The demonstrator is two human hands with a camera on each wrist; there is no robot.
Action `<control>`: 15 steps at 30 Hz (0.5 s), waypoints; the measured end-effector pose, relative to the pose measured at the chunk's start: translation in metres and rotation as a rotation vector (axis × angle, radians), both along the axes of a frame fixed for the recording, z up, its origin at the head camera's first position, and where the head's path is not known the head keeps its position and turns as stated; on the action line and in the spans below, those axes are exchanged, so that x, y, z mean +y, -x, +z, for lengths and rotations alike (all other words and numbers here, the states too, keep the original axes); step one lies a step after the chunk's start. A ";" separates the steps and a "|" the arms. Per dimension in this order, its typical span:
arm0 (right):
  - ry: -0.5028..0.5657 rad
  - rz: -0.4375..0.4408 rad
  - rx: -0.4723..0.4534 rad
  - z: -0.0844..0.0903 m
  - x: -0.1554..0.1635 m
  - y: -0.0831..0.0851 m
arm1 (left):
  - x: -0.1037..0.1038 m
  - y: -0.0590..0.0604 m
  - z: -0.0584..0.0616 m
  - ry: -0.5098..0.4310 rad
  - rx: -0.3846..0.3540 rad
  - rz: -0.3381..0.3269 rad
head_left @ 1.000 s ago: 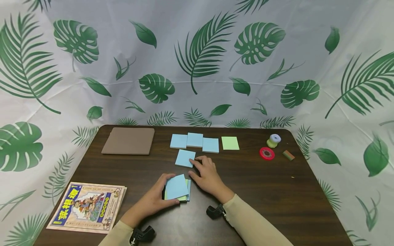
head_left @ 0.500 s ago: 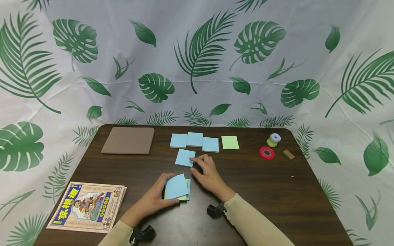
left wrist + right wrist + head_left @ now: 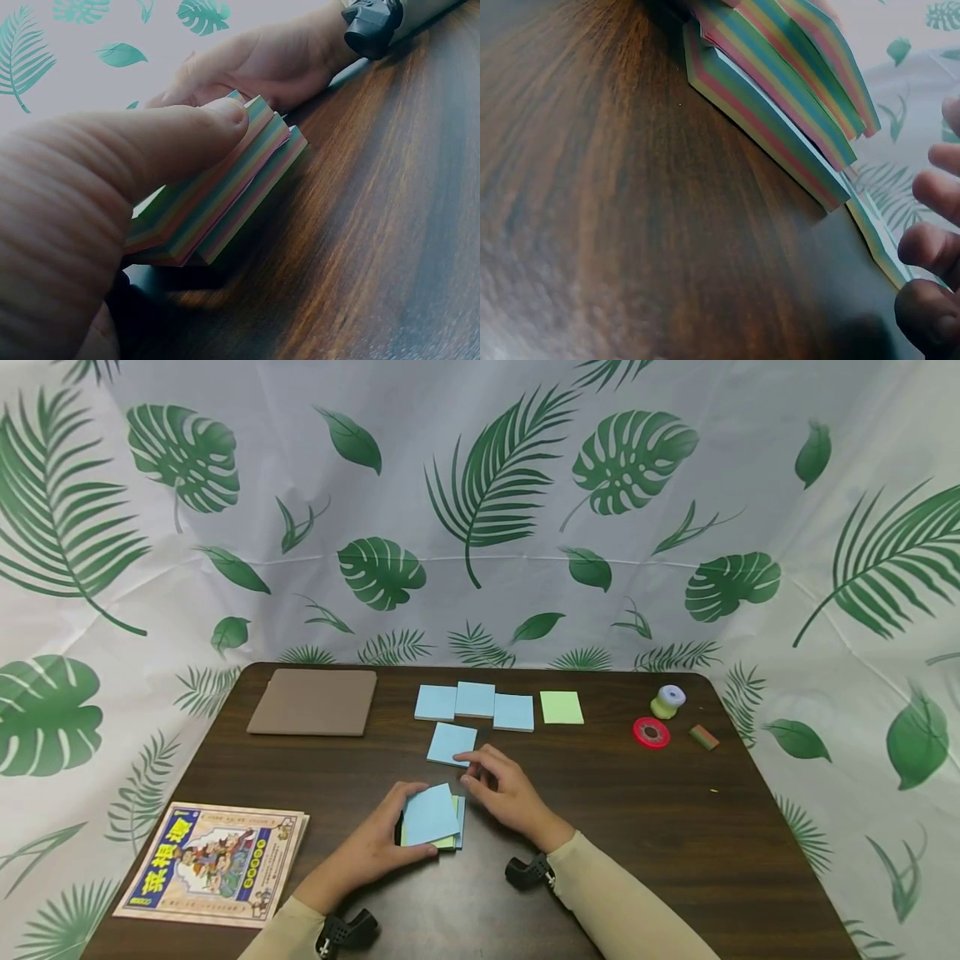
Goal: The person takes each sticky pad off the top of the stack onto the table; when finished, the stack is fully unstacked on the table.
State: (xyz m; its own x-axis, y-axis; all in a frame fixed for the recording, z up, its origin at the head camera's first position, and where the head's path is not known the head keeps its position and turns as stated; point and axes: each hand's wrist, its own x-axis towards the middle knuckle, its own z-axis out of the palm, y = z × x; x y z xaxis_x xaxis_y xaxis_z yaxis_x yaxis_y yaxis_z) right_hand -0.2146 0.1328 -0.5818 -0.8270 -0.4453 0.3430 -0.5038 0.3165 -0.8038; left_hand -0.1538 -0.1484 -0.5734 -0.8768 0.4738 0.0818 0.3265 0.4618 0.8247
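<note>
My left hand grips a thick pad of sticky notes on the dark table, blue sheet on top; its rainbow-striped edges show in the left wrist view under my thumb. My right hand hovers just right of the pad with loosely curled fingers and holds nothing. Its index fingertip is at the near right corner of a single blue note lying flat; I cannot tell whether it touches. The right wrist view shows the pad and my curled fingers beside it.
Three blue notes and a green note lie in a row farther back. A brown board is at the back left, a comic book at the front left. A red tape roll, small yellow roll and eraser sit right.
My right hand has drawn back a little from the single blue note toward the pad, and its fingers have curled more. The left hand and pad have stayed put.
</note>
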 end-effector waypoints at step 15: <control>-0.167 0.226 -0.026 0.003 -0.003 -0.005 | 0.000 0.001 -0.001 -0.011 -0.014 -0.020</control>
State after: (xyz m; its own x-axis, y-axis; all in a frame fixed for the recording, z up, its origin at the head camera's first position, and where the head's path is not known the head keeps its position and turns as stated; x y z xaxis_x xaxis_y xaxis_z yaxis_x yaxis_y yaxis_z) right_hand -0.2094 0.1298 -0.5784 -0.7082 -0.6677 0.2293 -0.5561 0.3276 -0.7638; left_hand -0.1547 -0.1485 -0.5740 -0.8685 0.4900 0.0744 0.3234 0.4466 0.8342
